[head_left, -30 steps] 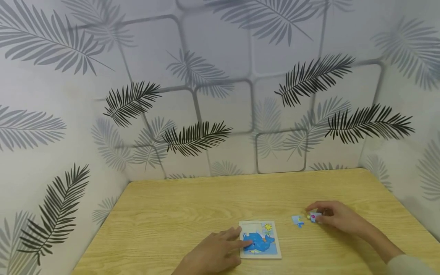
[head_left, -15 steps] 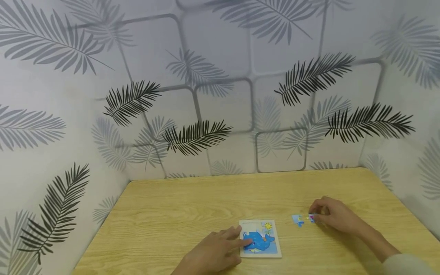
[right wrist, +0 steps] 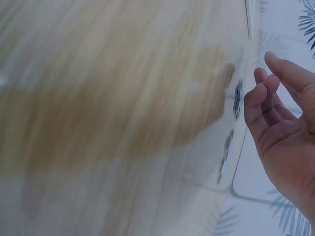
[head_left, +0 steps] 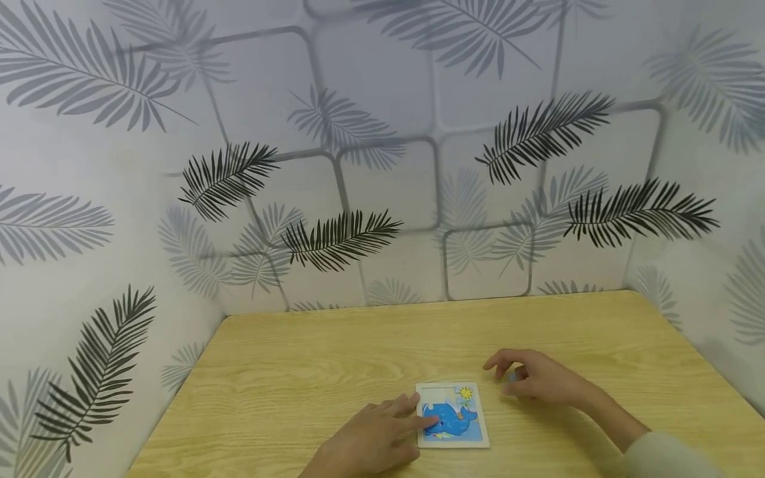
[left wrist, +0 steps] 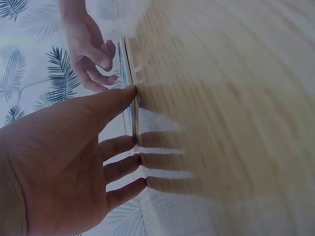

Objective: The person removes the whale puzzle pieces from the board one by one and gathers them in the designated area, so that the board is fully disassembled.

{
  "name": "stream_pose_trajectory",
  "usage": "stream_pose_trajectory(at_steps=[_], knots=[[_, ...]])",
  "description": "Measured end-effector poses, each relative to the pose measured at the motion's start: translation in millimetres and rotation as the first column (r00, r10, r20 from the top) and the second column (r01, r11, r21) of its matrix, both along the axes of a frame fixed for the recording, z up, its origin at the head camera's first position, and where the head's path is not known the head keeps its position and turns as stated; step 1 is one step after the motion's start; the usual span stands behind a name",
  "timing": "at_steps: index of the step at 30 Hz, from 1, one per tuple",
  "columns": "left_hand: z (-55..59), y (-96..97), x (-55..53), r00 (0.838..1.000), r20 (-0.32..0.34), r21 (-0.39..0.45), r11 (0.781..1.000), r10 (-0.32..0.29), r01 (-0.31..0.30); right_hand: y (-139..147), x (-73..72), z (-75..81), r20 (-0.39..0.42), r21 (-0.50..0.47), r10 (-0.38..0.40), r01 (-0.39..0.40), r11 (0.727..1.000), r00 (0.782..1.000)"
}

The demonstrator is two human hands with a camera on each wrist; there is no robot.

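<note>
A whale puzzle board (head_left: 452, 425) with a white frame and a yellow sun lies on the table. My left hand (head_left: 373, 435) rests at its left side, index fingertip on the blue whale. In the left wrist view, the left thumb (left wrist: 120, 101) touches the board's edge and the other fingertips meet the tabletop. My right hand (head_left: 540, 378) hovers right of the board with loosely bent fingers, holding nothing. Below it, two loose puzzle pieces lie on the table in the right wrist view, one nearer piece (right wrist: 238, 100) and another piece (right wrist: 226, 156). The right hand mostly hides them in the head view.
The wooden table (head_left: 311, 372) meets a wall (head_left: 382, 199) with a leaf pattern at its back edge. More wall stands along the left and right sides.
My right hand has let go of the pink-spotted puzzle piece and moved left, over the loose pieces, which it now covers in the head view. The left hand and the board have stayed put.
</note>
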State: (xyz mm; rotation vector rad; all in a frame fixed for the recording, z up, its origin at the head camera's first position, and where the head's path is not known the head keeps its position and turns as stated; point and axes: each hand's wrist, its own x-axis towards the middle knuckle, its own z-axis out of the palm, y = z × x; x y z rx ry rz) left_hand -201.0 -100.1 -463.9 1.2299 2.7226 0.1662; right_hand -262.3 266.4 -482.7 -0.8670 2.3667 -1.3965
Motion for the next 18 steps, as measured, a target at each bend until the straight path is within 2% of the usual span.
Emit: stream_pose_trajectory(at_steps=[11, 18], knots=[[-0.3, 0.3, -1.2, 1.000, -0.005, -0.011, 1.000, -0.005, 0.005, -35, -2.6, -2.6, 0.009, 0.037, 0.055, -0.056, 0.998, 0.998], [-1.5, 0.2, -3.0, 1.000, 0.008, -0.018, 1.000, 0.004, -0.003, -51, -3.5, 2.4, -0.011, 0.150, 0.081, -0.078, 0.986, 0.997]])
